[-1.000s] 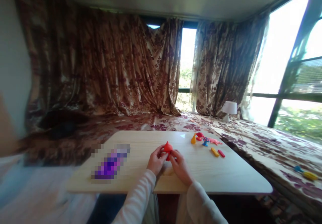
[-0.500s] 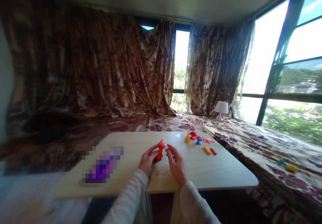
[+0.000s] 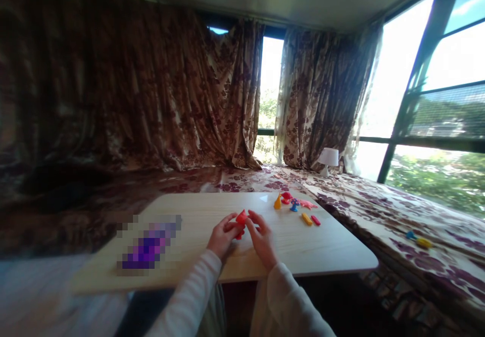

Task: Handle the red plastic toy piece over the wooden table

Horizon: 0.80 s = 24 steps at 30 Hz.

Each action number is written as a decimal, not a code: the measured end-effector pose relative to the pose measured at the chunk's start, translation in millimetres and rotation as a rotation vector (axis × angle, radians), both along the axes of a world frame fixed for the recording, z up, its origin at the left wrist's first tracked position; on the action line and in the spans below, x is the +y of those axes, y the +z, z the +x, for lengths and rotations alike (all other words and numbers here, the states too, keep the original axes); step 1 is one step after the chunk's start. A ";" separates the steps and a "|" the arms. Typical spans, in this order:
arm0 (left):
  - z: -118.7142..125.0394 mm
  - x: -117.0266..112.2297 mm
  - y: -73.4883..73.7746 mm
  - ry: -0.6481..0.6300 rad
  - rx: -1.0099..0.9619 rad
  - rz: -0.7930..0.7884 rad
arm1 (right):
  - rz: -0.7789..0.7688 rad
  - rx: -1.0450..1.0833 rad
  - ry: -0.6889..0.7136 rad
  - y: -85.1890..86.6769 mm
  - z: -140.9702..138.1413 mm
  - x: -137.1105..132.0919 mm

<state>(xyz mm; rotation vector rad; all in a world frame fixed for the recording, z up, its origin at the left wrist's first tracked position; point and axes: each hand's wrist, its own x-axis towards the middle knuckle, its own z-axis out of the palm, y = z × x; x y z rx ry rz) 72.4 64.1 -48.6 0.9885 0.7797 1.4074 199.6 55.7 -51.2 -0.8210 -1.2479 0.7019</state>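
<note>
Over the middle of a light wooden table (image 3: pixel 333 256), both my hands meet around a small red mushroom-shaped toy (image 3: pixel 241 219). My left hand (image 3: pixel 223 236) has its fingers curled round the toy's lower part. My right hand (image 3: pixel 261 236) touches the toy's cap with its fingertips, fingers bent. Both sleeves are white. Much of the toy's stem is hidden behind my fingers.
Several small coloured toy pieces (image 3: pixel 294 205) lie at the table's far right, with an orange bar (image 3: pixel 306 219) and a red bar (image 3: pixel 316 220) beside them. A pixelated purple object (image 3: pixel 149 242) lies on the left. A blue and yellow toy (image 3: pixel 419 240) rests on the flowered cover at right, a white lamp (image 3: pixel 328 158) by the curtains.
Half a second ago my right hand was off the red toy, which stood upright in my left hand; now the right hand is back on it. The view has swung a little.
</note>
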 end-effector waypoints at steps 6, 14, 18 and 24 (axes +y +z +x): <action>-0.1 0.1 0.0 -0.021 -0.007 -0.014 | 0.027 -0.028 0.009 -3.3 -0.3 4.6; -8.2 -2.9 12.2 0.010 -0.221 -0.196 | 0.237 -0.245 -0.068 -3.1 0.9 -7.3; -8.6 -3.7 15.8 0.012 -0.264 -0.210 | 0.330 -0.398 -0.074 -3.9 -3.5 -10.2; -5.6 -4.7 16.0 0.009 -0.254 -0.206 | 0.356 -0.503 -0.090 -4.4 -2.2 -9.6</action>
